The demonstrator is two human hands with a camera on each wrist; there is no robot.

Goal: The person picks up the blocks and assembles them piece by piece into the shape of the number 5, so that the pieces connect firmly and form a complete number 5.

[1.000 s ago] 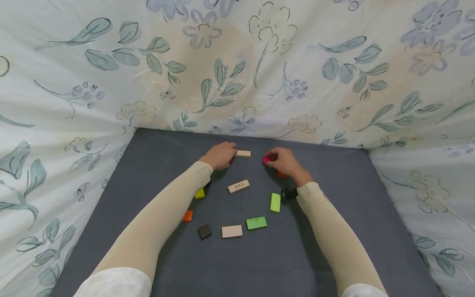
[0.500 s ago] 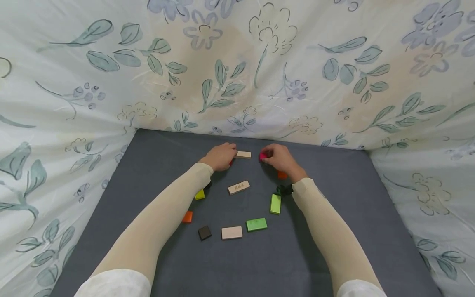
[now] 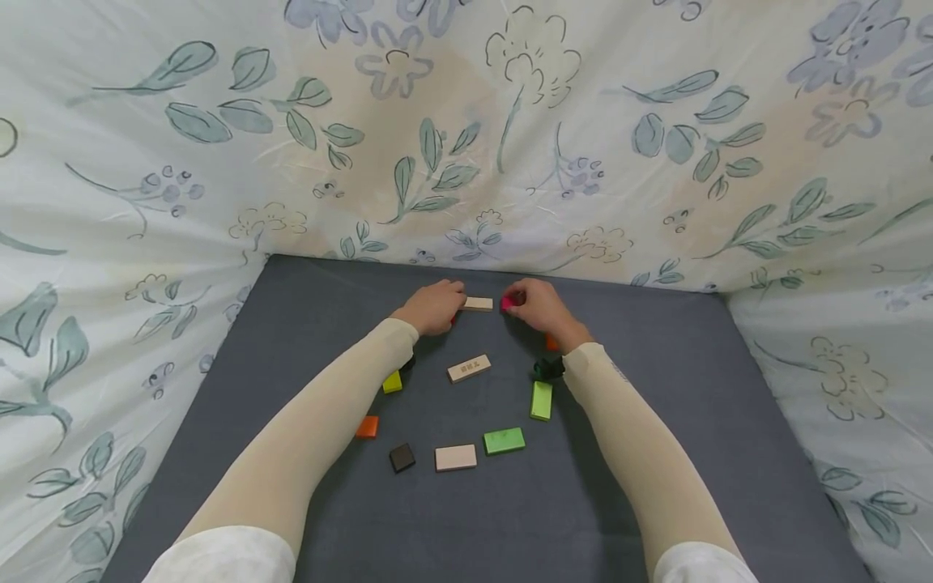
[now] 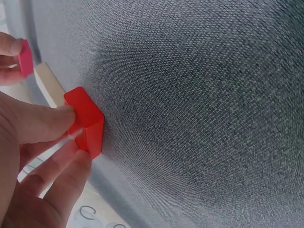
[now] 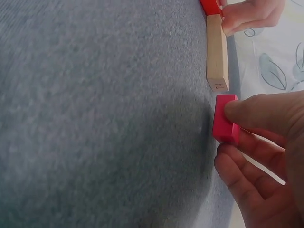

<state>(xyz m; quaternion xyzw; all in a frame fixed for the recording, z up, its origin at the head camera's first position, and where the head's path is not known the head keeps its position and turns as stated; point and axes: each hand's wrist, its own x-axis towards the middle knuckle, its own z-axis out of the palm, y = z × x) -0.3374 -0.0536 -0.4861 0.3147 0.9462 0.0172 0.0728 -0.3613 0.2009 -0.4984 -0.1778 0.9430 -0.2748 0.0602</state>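
Observation:
At the far side of the dark cloth, my left hand (image 3: 432,308) pinches a red block (image 4: 90,118) between thumb and fingers. The red block stands against one end of a long natural-wood block (image 3: 478,304). Off the other end of that wooden block, my right hand (image 3: 538,306) holds a pink block (image 5: 224,118) with the thumb on its side and fingers behind. A narrow gap shows between the pink block and the wooden one in the right wrist view. In the head view my left hand covers most of the red block.
Nearer me lie a printed wooden block (image 3: 469,368), a lime block (image 3: 541,401), a green block (image 3: 504,440), a pale pink block (image 3: 455,457) and a dark brown block (image 3: 402,457). Yellow (image 3: 392,381) and orange (image 3: 368,427) blocks sit by my left forearm. A floral curtain (image 3: 466,162) hangs behind.
My right hand has moved left and slightly away from me with the pink block, bringing it close to the wooden block's right end. My left hand has stayed in place.

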